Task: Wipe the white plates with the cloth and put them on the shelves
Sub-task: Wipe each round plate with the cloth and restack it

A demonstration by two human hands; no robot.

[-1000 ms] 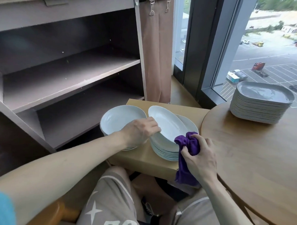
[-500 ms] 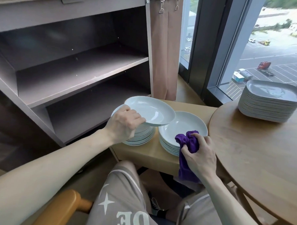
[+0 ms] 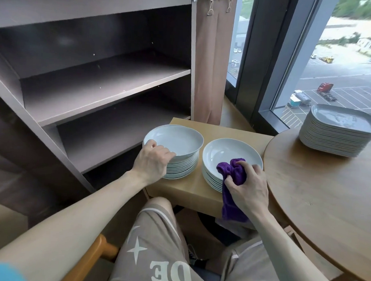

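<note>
Purple cloth (image 3: 232, 170) sits bunched in the right hand (image 3: 250, 190), fingers and thumb pinching it tight. It is pressed into the dished top of the right stack (image 3: 220, 152) at the stand's (image 3: 218, 129) near right corner, and its tail hangs over the near edge. The left hand (image 3: 152, 161) curls over the near rim of the top plate (image 3: 176, 140) on the left stack (image 3: 185, 166), which stands at the stand's left edge, just beside the shelves (image 3: 102, 89). That plate sits a little askew on its pile. No plates show on the shelves, so the job looks barely begun. To do this well, lift the askew plate straight up, clear of the pile, before swinging it. Keep its rim off the right stack, wipe in full circles from centre to rim, and gather the loose tail so it cannot drag.
</note>
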